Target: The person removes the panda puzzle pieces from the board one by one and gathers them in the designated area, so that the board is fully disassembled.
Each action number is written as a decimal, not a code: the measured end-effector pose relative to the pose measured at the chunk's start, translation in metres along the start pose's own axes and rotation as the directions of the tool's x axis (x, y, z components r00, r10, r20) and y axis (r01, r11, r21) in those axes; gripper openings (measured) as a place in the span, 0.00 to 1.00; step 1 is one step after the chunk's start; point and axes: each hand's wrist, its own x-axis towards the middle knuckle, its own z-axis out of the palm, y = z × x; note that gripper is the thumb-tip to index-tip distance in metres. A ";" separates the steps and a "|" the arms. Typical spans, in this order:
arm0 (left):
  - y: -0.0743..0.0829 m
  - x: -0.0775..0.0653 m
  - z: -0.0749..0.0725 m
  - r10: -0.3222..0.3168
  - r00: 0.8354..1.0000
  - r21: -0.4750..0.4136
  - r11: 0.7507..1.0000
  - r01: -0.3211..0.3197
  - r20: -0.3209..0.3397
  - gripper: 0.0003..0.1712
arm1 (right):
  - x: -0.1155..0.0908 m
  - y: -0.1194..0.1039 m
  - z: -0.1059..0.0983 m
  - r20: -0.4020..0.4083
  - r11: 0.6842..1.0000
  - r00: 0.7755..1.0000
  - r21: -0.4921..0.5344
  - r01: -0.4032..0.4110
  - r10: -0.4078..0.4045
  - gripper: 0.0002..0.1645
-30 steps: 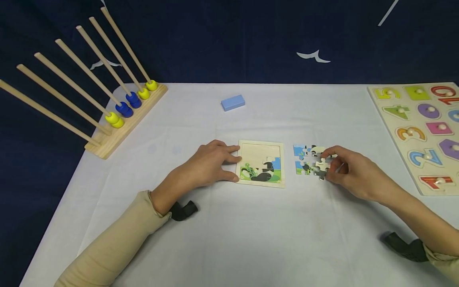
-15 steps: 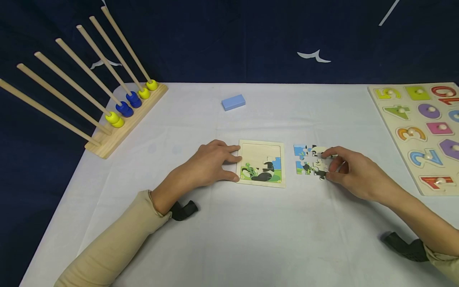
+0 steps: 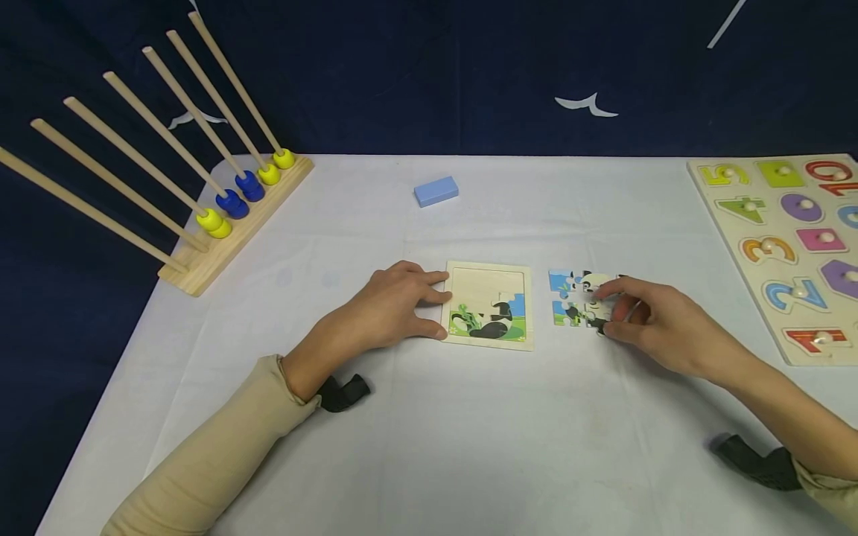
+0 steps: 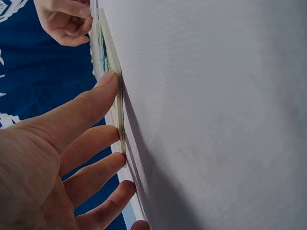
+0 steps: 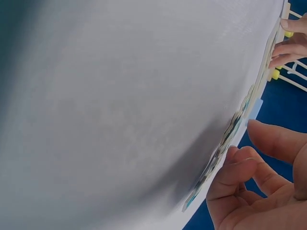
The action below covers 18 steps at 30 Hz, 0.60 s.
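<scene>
In the head view my left hand (image 3: pixel 395 307) rests at the left edge of a square wooden puzzle frame (image 3: pixel 488 347). Its thumb and spread fingers touch that edge, as the left wrist view also shows. Inside the frame, panda jigsaw pieces (image 3: pixel 492 321) fill the lower part and bare wood shows above. To the right lie several loose panda jigsaw pieces (image 3: pixel 566 313), some partly hidden by my right hand (image 3: pixel 660 327). That hand is over their right side, fingers bent. In the right wrist view its thumb (image 5: pixel 273 141) and index finger stand apart, with no piece seen between them.
A wooden bead abacus (image 3: pixel 234 231) with tall rods stands at the back left. Toward the back lies a blue block (image 3: pixel 436 191). A number-and-shape peg board (image 3: pixel 771 279) lies at the far right. Dark cloth (image 3: pixel 429 74) hangs behind the white table (image 3: pixel 469 447).
My right hand has shifted slightly left over the loose pieces. A pale piece at its fingertips, earlier tilted, now lies among the others. My left hand and the frame stay still.
</scene>
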 end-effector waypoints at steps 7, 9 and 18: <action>0.000 0.000 -0.001 0.002 1.000 0.000 1.000 -0.002 -0.003 0.33 | 0.002 -0.008 0.002 0.002 0.999 1.000 0.037 0.023 -0.023 0.21; 0.000 0.000 -0.001 0.002 1.000 0.000 1.000 -0.002 -0.003 0.33 | 0.004 -0.013 0.003 0.006 0.998 0.999 0.056 0.032 -0.033 0.21; 0.000 0.000 0.000 0.001 1.000 -0.011 1.000 -0.001 -0.002 0.33 | 0.020 -0.042 0.016 0.068 0.990 0.994 0.123 0.074 -0.083 0.20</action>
